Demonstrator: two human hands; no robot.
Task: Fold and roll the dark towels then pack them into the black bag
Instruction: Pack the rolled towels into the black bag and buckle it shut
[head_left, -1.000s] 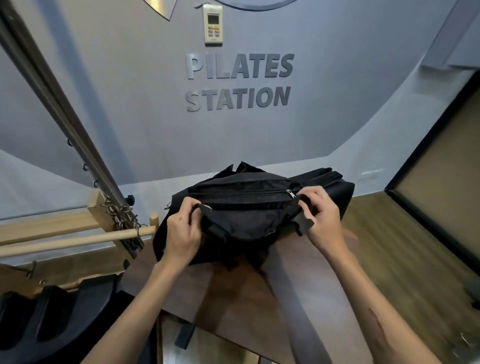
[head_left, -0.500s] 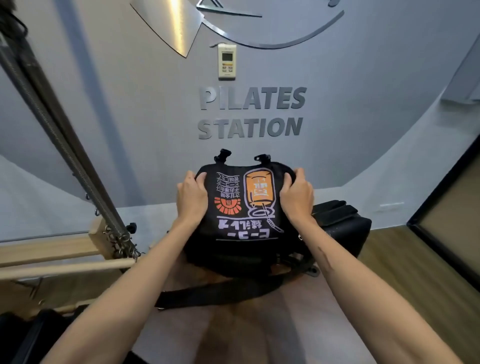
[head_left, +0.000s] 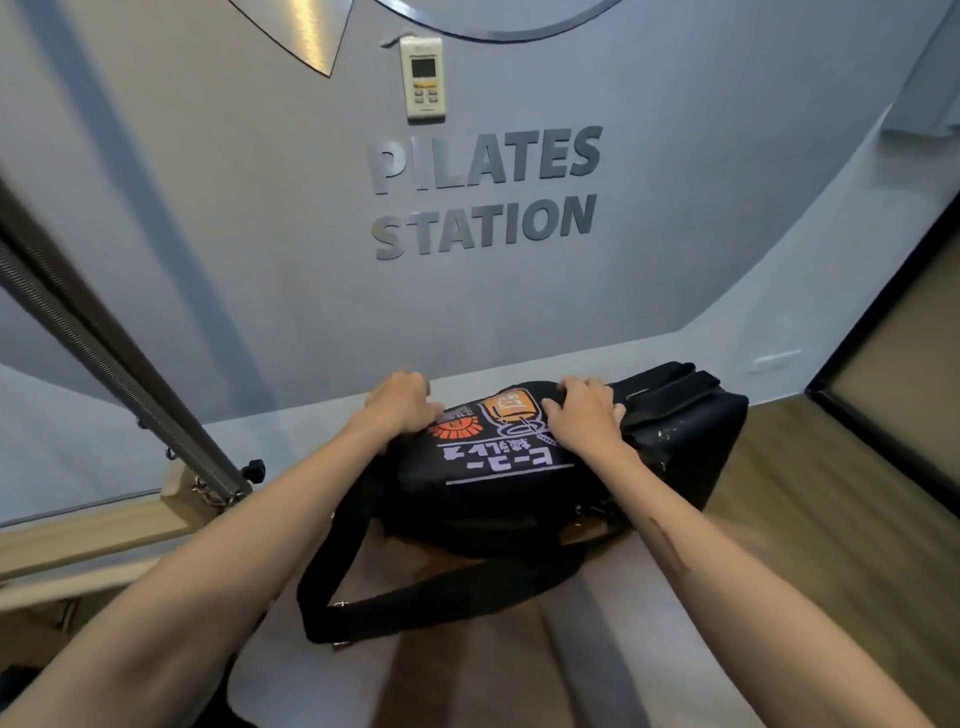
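Note:
A black bag (head_left: 498, 488) with an orange, red and white print on its upper face lies on a brown table (head_left: 467, 670). Its black strap (head_left: 415, 603) loops toward me across the table. My left hand (head_left: 402, 405) grips the bag's far left edge, fingers curled over it. My right hand (head_left: 584, 415) grips the far right edge the same way. A second black bag or dark bundle (head_left: 691, 415) sits right behind it, touching. No loose towel shows.
A grey wall with "PILATES STATION" lettering (head_left: 483, 192) stands close behind the table. A metal spring and pole (head_left: 104, 358) slant down at the left to a wooden pilates frame (head_left: 88, 525). Wooden floor (head_left: 831, 519) lies at the right.
The bag was flipped from its zipper side to its printed side, held upright, then laid flatter on the table. Both hands stayed on its far edge.

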